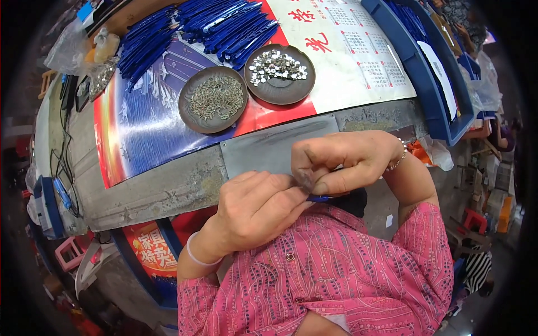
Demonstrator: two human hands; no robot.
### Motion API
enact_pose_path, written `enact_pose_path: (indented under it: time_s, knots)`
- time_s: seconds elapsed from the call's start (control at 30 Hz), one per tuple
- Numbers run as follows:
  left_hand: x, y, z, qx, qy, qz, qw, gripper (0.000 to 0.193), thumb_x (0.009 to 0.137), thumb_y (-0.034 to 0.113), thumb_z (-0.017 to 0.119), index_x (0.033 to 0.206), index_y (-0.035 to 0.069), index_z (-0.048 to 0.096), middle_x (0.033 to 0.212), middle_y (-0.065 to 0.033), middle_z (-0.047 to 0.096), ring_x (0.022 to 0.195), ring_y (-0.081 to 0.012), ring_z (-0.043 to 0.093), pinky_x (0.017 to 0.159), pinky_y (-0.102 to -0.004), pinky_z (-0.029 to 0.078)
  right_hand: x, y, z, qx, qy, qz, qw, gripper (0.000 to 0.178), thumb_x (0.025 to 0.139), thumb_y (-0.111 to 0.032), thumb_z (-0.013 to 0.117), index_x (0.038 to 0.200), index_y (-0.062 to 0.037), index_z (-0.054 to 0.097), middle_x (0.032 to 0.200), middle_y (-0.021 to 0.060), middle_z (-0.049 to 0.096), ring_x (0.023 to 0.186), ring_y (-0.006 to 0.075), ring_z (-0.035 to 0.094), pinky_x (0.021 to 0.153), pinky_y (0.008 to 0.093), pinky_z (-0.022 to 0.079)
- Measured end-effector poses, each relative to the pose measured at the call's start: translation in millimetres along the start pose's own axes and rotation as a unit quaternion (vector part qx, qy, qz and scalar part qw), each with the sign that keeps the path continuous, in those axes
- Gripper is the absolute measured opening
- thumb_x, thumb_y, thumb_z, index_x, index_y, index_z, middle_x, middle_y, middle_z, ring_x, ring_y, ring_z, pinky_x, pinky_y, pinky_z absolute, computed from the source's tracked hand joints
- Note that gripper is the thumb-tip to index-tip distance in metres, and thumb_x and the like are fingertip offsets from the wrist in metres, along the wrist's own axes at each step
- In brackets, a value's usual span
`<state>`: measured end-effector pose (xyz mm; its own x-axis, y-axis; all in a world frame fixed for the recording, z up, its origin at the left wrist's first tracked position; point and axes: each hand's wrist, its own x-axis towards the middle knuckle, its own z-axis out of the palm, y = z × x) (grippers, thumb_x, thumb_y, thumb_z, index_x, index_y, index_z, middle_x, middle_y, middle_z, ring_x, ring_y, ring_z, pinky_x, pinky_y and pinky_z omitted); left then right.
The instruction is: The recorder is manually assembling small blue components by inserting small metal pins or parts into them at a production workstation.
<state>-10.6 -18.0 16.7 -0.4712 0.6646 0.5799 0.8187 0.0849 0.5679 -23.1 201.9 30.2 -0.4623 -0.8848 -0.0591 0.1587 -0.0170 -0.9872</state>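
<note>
Both my hands meet in front of my chest, by the table's near edge. My left hand point(255, 210) has its fingers curled round a slim blue piece point(318, 198), of which only a short end shows. Fingertips of my right hand point(350, 162) are pinched together right at that piece; whatever they may hold is hidden. Beyond the hands stand two dark round dishes. The left dish point(193, 120) contains many small thin metal pins point(217, 98); the right dish point(280, 97) contains small shiny silver discs point(277, 66).
A grey metal sheet point(252, 154) lies at the table edge under my hands. Bundles of slim blue pieces point(224, 25) lie on a printed poster point(134, 151) at the back. A blue crate point(417, 67) stands at right, a plastic bag point(67, 50) at far left.
</note>
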Motion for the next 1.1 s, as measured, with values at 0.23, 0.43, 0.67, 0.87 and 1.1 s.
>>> enact_pose_path:
  time_s: [0.23,0.43,0.67,0.87,1.1]
  knots:
    - [-4,0,1,-0.055,-0.067,-0.040,0.995,0.022,0.065,0.007,0.075,0.081,0.002,0.061,0.071,-0.0107,0.059,0.060,-0.0271,0.058,0.053,-0.0351,0.045,1,-16,0,-0.141,-0.067,-0.053,0.986,0.012,0.092,-0.012,0.048,0.094,-0.0009,0.043,0.076,0.0151,0.049,0.064,0.0274,0.048,0.060,0.0390,0.040]
    - [-11,16,2,-0.038,-0.032,-0.120,0.992,0.020,0.062,0.001,0.073,0.070,0.006,0.056,0.066,-0.0083,0.056,0.057,-0.0262,0.056,0.052,-0.0333,0.041,20,6,0,-0.119,-0.133,-0.094,0.979,0.013,0.091,-0.011,0.048,0.095,0.0015,0.045,0.077,0.0155,0.050,0.071,0.0244,0.050,0.066,0.0352,0.040]
    - [-4,16,3,0.002,0.001,-0.112,0.994,0.015,0.068,0.000,0.068,0.072,0.005,0.055,0.068,-0.0109,0.056,0.060,-0.0283,0.057,0.055,-0.0334,0.043,17,2,-13,0.046,-0.153,-0.001,0.987,0.020,0.091,-0.014,0.054,0.099,0.0003,0.043,0.068,0.0092,0.052,0.056,0.0185,0.050,0.051,0.0330,0.039]
    - [-5,6,-4,0.057,-0.057,-0.057,0.995,0.021,0.063,0.000,0.072,0.074,0.005,0.055,0.072,-0.0121,0.058,0.060,-0.0297,0.056,0.053,-0.0363,0.043,-4,-24,10,-0.401,0.012,-0.091,0.912,0.029,0.081,-0.011,0.054,0.097,0.0018,0.033,0.061,0.0200,0.054,0.057,0.0404,0.055,0.050,0.0473,0.041]
    - [-1,-3,1,0.172,0.028,-0.017,0.985,0.026,0.065,-0.003,0.072,0.086,0.001,0.056,0.075,-0.0138,0.058,0.061,-0.0300,0.057,0.052,-0.0359,0.044,3,-25,29,-0.501,0.172,0.027,0.848,0.016,0.082,-0.017,0.051,0.084,-0.0032,0.042,0.063,0.0129,0.056,0.056,0.0352,0.057,0.050,0.0433,0.045]
